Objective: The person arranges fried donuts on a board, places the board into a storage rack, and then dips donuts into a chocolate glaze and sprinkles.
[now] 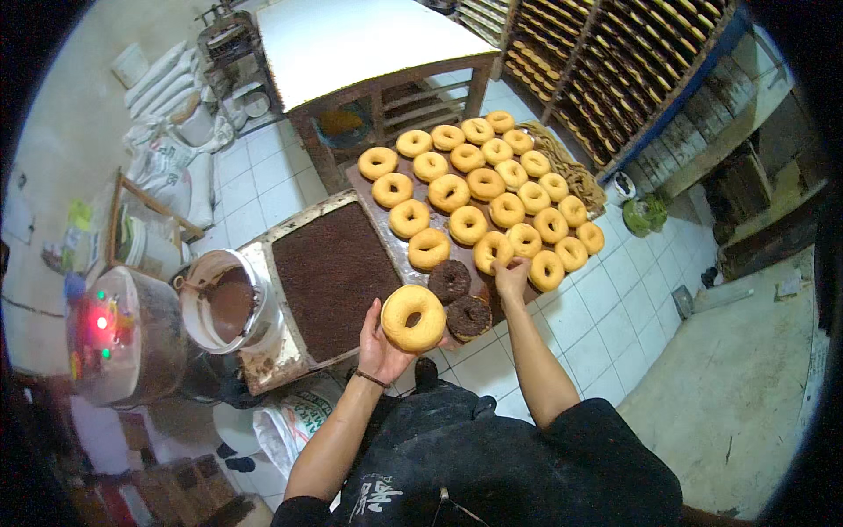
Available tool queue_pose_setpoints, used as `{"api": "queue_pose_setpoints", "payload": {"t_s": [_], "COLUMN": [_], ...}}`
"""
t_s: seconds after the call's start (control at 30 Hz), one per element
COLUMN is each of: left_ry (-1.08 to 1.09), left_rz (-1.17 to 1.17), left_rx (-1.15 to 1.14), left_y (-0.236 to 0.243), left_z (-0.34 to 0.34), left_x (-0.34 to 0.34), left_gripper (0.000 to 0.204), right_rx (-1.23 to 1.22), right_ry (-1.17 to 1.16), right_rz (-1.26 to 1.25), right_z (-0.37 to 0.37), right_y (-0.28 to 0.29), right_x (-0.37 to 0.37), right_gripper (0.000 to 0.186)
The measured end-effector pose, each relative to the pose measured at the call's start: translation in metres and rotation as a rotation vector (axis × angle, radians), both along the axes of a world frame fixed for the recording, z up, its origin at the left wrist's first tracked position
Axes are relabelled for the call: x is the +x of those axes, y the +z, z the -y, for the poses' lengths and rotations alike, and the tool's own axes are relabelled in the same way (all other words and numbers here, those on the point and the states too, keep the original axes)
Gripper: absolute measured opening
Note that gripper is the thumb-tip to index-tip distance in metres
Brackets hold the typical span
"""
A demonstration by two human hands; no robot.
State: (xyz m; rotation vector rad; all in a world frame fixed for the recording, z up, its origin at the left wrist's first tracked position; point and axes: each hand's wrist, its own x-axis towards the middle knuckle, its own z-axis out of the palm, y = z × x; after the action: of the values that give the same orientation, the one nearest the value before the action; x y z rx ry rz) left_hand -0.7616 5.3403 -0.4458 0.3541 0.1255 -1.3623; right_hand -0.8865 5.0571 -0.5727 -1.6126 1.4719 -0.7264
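Observation:
My left hand is closed around the edge of a plain golden doughnut, held up in front of me. My right hand reaches over the board of doughnuts, its fingers on a plain doughnut near the board's front edge. Rows of plain doughnuts cover the brown board. Two doughnuts coated in dark sprinkles lie at its near corner. Left of the board stands a shallow tray of dark chocolate sprinkles. Beside that tray, a white bucket holds brown chocolate glaze.
A white-topped table stands behind the board. A tall rack of filled trays is at the back right. Twisted dough pieces lie at the board's far right edge. A clear-sided container with lights sits left of the bucket. White sacks lean along the wall.

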Motion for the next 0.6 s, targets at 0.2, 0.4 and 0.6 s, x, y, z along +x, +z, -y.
{"api": "queue_pose_setpoints", "payload": {"t_s": [0.2, 0.4, 0.6], "left_ry": [0.114, 0.226, 0.419], "left_rz": [0.09, 0.205, 0.239], "left_rx": [0.058, 0.15, 0.262], "left_y": [-0.006, 0.01, 0.032], "left_z": [-0.03, -0.118, -0.222], "left_x": [0.025, 0.054, 0.083], "left_gripper": [0.066, 0.055, 0.049], "right_rx": [-0.584, -0.629, -0.446], "right_ry": [0.652, 1.36, 1.697], "right_rz": [0.193, -0.077, -0.075], "right_z": [-0.14, -0.24, -0.313], "right_y": [0.149, 0.221, 0.271], "right_x": [0.03, 0.074, 0.167], "right_gripper": [0.046, 0.059, 0.075]}}
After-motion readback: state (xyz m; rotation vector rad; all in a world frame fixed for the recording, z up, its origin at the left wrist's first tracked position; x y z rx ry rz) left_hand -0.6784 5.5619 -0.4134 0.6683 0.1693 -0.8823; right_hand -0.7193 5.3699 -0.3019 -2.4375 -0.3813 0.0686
